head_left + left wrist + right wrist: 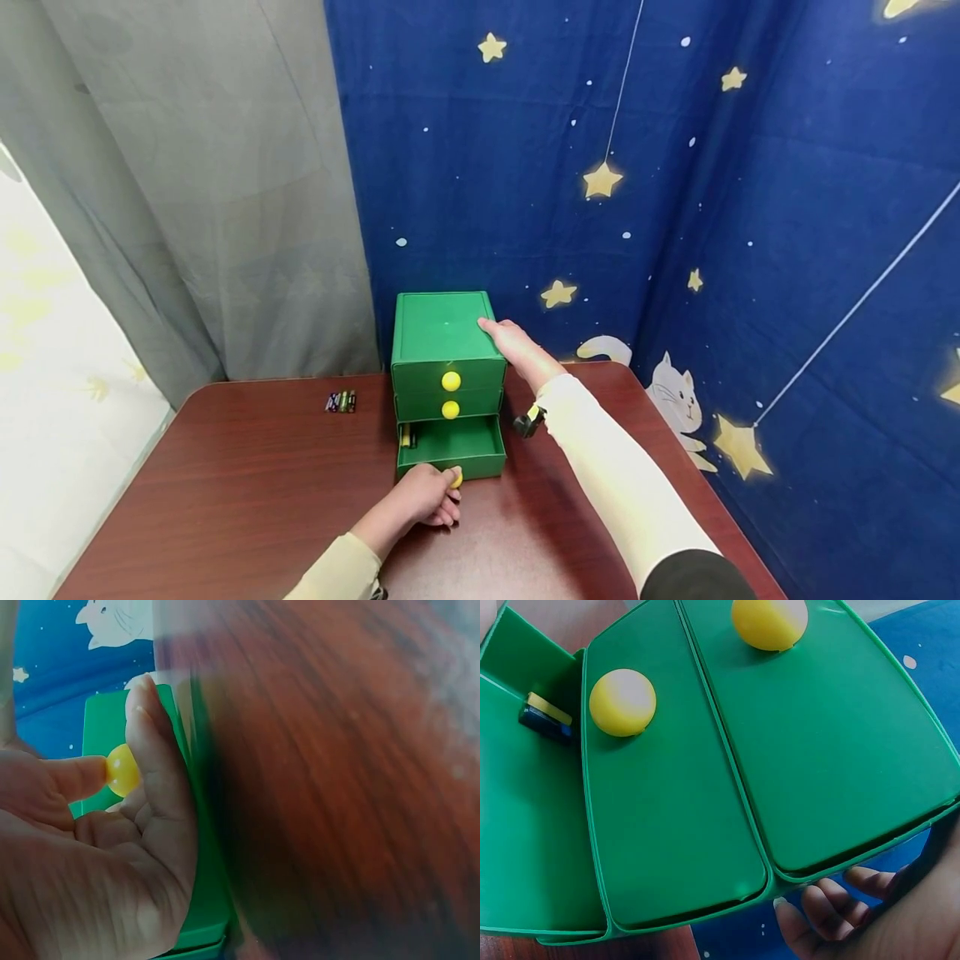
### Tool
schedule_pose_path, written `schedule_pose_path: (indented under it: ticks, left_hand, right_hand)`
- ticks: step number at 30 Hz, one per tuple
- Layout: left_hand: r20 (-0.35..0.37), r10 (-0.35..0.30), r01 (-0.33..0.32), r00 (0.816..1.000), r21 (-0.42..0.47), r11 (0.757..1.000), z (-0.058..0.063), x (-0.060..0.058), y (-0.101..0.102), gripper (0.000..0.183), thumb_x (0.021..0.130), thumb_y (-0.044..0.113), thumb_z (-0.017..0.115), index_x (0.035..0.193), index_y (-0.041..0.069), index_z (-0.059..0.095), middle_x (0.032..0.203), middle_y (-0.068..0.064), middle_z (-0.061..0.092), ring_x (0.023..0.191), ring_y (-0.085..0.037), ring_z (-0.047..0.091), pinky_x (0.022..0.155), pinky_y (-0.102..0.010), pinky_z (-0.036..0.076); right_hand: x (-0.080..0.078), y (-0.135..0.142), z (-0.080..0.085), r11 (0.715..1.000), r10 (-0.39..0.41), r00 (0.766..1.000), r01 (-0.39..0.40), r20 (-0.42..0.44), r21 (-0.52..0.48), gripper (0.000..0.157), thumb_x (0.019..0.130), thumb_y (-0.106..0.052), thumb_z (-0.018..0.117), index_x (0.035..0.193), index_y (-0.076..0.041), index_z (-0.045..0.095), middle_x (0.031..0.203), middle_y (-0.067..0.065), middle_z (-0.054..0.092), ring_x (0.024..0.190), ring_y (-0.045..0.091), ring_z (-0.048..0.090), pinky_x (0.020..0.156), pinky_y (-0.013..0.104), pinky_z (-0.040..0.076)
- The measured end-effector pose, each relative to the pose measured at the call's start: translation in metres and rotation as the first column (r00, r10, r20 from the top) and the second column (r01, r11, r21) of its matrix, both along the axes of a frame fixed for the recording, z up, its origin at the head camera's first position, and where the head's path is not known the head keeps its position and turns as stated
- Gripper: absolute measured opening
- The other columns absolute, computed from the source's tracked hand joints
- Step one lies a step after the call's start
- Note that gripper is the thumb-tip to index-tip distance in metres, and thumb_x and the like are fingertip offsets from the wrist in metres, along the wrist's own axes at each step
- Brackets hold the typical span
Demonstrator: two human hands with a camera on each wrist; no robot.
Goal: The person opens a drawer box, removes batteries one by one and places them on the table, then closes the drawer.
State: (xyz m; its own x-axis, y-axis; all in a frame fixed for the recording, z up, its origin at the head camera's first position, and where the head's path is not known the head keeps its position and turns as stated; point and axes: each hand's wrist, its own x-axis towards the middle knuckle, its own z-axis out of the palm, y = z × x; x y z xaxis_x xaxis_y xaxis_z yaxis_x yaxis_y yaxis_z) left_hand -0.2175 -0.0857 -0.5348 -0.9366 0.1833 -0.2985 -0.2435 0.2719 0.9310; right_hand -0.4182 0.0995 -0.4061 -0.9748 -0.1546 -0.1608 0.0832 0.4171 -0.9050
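A green desktop drawer cabinet stands on the table, its bottom drawer pulled out. My left hand pinches the yellow knob of that drawer between thumb and fingers. On the cabinet's right side rests my right hand, thumb on the top edge; the right wrist view shows its bent fingertips against the side wall. Inside the drawer, at the left wall, lie a yellow piece and a dark piece side by side, battery-like. The two upper drawers with yellow knobs are closed.
Several small batteries lie in a row on the brown table, left of the cabinet. Behind the table hang a grey curtain and a blue star-patterned curtain. The table's right edge runs close to the right arm.
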Motion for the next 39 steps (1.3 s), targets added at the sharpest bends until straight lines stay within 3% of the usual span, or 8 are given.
schedule_pose_path:
  ticks: [19, 39]
  left_hand:
    - [-0.005, -0.056, 0.056, 0.998, -0.021, 0.998, -0.001, 0.017, -0.001, 0.048, 0.117, 0.031, 0.053, 0.090, -0.005, 0.070, 0.067, -0.011, 0.073, 0.053, -0.010, 0.067, 0.052, -0.024, 0.056]
    - [-0.004, -0.063, 0.063, 0.998, -0.032, 0.997, 0.001, 0.035, 0.003, 0.047, 0.117, 0.030, 0.053, 0.088, -0.003, 0.068, 0.065, -0.011, 0.072, 0.051, -0.009, 0.066, 0.051, -0.027, 0.058]
  right_hand:
    - [0.003, 0.000, 0.001, 1.000, -0.009, 1.000, 0.009, -0.011, -0.010, 0.079, 0.112, -0.057, 0.054, 0.163, 0.001, 0.041, 0.160, 0.022, 0.050, 0.146, 0.037, 0.050, 0.124, 0.052, 0.040]
    - [0.002, 0.000, 0.000, 1.000, -0.008, 1.000, 0.008, -0.010, -0.002, 0.078, 0.112, -0.058, 0.054, 0.164, -0.001, 0.042, 0.161, 0.021, 0.050, 0.148, 0.037, 0.049, 0.124, 0.052, 0.040]
